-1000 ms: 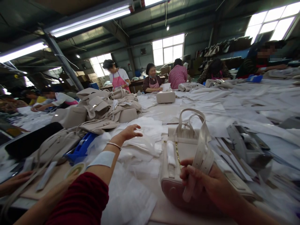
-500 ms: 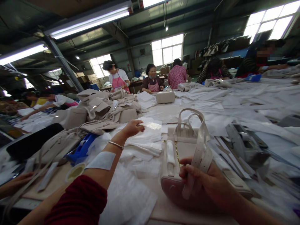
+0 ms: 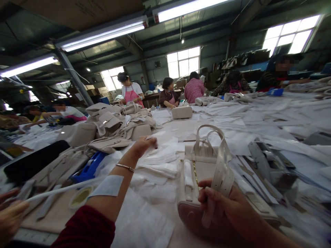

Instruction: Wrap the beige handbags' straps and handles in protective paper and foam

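Observation:
My right hand (image 3: 219, 198) is closed around the pale strap (image 3: 221, 174) of a beige handbag (image 3: 190, 203). The handbag stands on the table with its looped handle (image 3: 210, 129) sticking up. A gold-coloured zip runs along its top, beside a white-wrapped piece (image 3: 188, 174). Reaching forward, my left hand (image 3: 144, 145) has its fingers pinched on the edge of a thin white sheet (image 3: 160, 141), above a spread of similar sheets (image 3: 155, 170). Motion blurs the fingertips, and the sheet blends into those beneath it.
Beige bags (image 3: 113, 124) lie piled at the left. Nearby are a blue tape dispenser (image 3: 90, 168) and a tape roll (image 3: 80, 197). A grey dispenser (image 3: 271, 167) stands at the right. A co-worker's hands (image 3: 11, 210) hold a strap at lower left; other people work across the table.
My left hand has drawn slightly back and turned, and the shiny sheet that stuck out from its fingers shows less. My right hand keeps its hold. The co-worker's hands at lower left have shifted.

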Demonstrator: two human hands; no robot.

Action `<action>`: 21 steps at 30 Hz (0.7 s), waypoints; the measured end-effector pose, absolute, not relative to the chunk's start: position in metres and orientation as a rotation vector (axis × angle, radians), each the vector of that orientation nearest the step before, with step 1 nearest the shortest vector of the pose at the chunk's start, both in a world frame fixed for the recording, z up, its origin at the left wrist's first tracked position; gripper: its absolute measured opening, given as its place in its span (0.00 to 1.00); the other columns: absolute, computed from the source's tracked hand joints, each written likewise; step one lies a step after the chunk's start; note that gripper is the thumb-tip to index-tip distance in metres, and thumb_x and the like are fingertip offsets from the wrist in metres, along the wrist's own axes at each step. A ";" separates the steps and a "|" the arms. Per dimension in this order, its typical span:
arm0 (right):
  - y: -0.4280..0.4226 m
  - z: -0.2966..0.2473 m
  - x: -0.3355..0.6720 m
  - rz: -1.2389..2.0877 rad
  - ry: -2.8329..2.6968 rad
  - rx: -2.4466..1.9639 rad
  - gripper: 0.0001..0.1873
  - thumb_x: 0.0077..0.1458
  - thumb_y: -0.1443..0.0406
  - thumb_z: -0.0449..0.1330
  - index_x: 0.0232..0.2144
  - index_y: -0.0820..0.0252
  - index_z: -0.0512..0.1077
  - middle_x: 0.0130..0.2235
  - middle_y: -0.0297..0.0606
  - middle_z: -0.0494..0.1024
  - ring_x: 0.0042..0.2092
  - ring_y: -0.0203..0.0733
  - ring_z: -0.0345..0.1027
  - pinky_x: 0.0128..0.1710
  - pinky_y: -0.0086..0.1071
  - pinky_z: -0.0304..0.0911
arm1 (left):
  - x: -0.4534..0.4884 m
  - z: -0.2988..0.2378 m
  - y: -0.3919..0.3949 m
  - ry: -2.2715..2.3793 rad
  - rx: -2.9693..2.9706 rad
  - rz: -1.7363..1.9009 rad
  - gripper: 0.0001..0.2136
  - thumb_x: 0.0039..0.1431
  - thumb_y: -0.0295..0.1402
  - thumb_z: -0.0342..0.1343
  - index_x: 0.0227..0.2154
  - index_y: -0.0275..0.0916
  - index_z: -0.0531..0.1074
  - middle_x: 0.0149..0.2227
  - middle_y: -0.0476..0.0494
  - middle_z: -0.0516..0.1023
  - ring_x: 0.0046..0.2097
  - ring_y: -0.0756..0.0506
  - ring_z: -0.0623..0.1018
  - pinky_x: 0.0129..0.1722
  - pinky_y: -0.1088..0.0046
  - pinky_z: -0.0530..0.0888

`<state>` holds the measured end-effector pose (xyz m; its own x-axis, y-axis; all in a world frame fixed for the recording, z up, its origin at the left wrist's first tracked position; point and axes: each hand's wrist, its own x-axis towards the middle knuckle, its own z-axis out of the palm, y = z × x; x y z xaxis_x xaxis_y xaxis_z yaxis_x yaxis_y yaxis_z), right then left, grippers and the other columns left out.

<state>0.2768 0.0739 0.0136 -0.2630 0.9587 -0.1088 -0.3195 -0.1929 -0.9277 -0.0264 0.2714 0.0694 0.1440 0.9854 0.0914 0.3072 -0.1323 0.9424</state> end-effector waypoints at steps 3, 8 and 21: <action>0.073 0.012 0.277 1.627 -1.071 -0.931 0.20 0.56 0.53 0.64 0.44 0.61 0.71 0.32 0.38 0.79 0.32 0.40 0.74 0.30 0.32 0.70 | -0.029 0.068 0.268 1.299 1.575 0.946 0.15 0.45 0.44 0.61 0.26 0.34 0.75 0.26 0.42 0.79 0.27 0.45 0.77 0.30 0.68 0.74; 0.073 0.013 0.276 1.609 -1.097 -0.954 0.21 0.56 0.52 0.63 0.44 0.61 0.72 0.32 0.38 0.79 0.33 0.40 0.73 0.31 0.32 0.70 | -0.040 0.073 0.259 1.428 1.665 0.882 0.10 0.42 0.37 0.63 0.23 0.34 0.77 0.23 0.45 0.78 0.27 0.46 0.76 0.29 0.72 0.71; 0.069 0.015 0.273 1.581 -1.082 -1.059 0.25 0.52 0.49 0.65 0.44 0.61 0.72 0.32 0.39 0.80 0.30 0.42 0.75 0.32 0.34 0.71 | 0.029 0.102 0.213 1.759 2.145 0.895 0.07 0.51 0.21 0.52 0.31 0.37 0.72 0.27 0.41 0.79 0.36 0.42 0.79 0.40 0.65 0.73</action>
